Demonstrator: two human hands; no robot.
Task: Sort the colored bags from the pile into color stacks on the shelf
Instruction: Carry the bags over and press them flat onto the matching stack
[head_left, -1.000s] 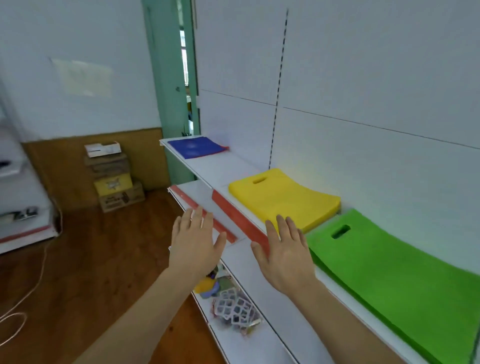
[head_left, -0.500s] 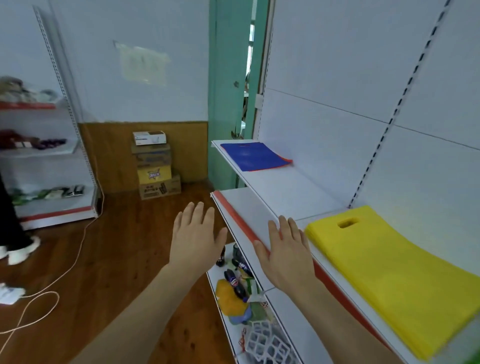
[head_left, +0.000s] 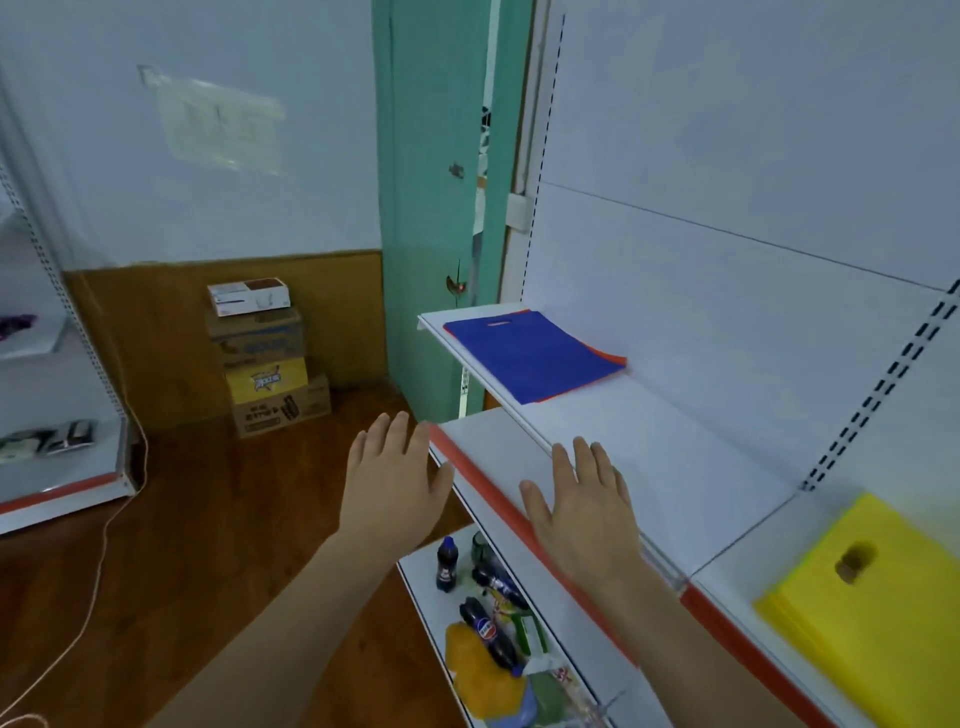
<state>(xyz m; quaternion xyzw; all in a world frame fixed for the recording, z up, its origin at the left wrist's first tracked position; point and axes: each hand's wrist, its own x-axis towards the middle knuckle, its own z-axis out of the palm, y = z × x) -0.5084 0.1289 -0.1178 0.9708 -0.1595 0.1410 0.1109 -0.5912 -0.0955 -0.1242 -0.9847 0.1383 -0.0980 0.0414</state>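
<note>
Meanwhile both the left hand (head_left: 392, 480) and right hand (head_left: 584, 506) hovered flat and empty-fingered before the shelf (head_left: 649, 457), where blue bags (head_left: 535, 358) and yellow bags (head_left: 878, 618) lay well apart.

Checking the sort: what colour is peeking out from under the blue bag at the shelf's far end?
Orange-red, along the blue bag's right edge; seen in the head view.

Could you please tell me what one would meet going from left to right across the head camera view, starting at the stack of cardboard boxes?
Stack of cardboard boxes → left hand → blue bag → right hand → yellow bags.
</note>
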